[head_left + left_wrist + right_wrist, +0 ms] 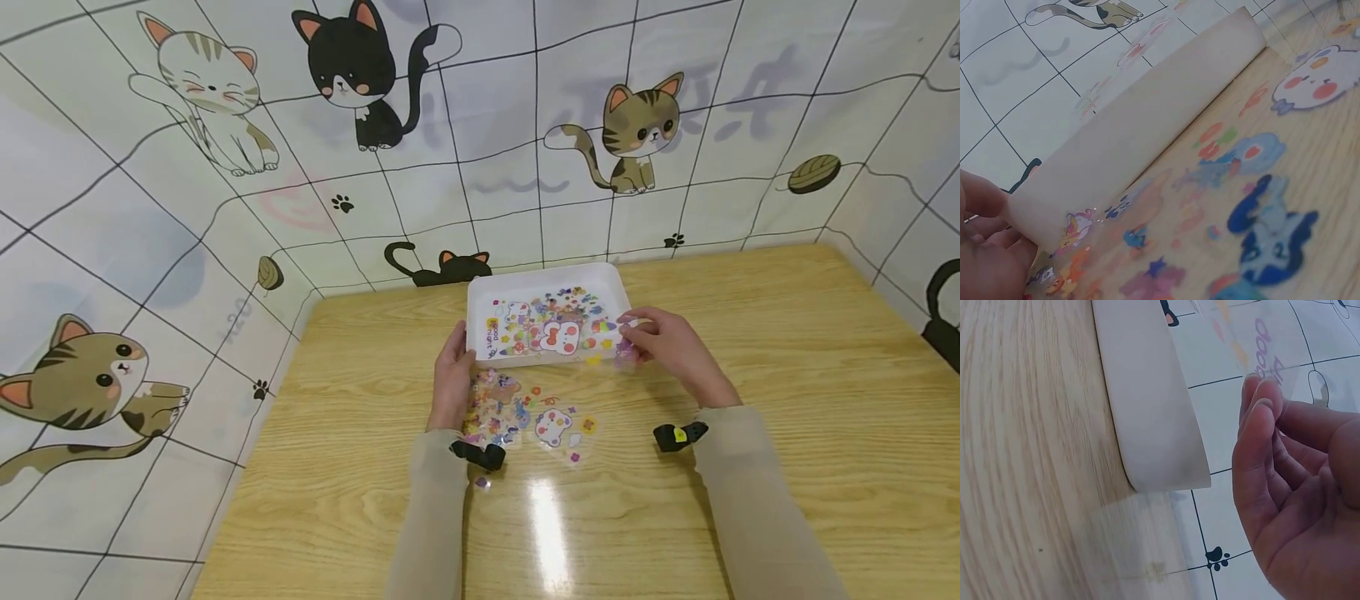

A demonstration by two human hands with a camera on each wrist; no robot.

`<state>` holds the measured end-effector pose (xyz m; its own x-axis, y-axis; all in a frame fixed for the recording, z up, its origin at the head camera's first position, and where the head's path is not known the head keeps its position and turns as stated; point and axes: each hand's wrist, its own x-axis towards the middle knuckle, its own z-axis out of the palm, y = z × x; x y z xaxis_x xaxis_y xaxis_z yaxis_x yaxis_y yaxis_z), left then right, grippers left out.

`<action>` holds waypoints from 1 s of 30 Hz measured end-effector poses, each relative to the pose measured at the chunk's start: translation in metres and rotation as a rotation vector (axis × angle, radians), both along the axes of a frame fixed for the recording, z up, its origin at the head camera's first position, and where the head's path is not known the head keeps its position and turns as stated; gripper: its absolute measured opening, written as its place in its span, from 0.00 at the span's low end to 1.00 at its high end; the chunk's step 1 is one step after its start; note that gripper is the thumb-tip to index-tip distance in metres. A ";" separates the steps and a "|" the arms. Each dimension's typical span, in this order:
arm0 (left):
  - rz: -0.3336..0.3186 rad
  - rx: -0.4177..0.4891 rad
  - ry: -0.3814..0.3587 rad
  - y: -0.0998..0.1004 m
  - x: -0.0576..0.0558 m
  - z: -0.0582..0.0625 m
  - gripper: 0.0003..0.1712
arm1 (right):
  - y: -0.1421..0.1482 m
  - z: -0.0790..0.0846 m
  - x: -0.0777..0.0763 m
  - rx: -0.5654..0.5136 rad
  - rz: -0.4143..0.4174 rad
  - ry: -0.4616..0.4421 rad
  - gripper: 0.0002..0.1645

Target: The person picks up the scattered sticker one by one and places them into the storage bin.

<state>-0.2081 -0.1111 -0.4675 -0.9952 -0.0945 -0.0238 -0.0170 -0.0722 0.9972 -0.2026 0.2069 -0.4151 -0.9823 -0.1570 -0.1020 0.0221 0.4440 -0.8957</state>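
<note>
A white tray (551, 275) sits on the table with stickers scattered in it. At its left end, my left hand (452, 375) grips the near corner; the left wrist view shows thumb and fingers (985, 194) on either side of the tray wall (1141, 119). My right hand (667, 346) is at the tray's right edge. Between thumb and fingertips it pinches a clear sticker sheet (1266, 344) with purple lettering. Part of that sheet lies over the tray, which carries a white bunny-like sticker with a red bow (558, 337). How far the sheet extends is hard to tell.
Loose clear stickers (495, 408) lie in a pile in front of the tray, near my left wrist. A white animal-face sticker (553, 427) is beside them. Behind the wooden table (360, 500) stands a wall covering (510, 142) with cartoon cats.
</note>
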 end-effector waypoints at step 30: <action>-0.032 0.205 0.013 -0.002 -0.001 0.007 0.29 | -0.017 0.005 -0.027 0.014 0.001 0.047 0.22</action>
<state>-0.2094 -0.1134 -0.4607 -0.9980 -0.0575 -0.0268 -0.0101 -0.2732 0.9619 -0.2299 0.1901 -0.4098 -0.9859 -0.1571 -0.0581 -0.0203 0.4566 -0.8895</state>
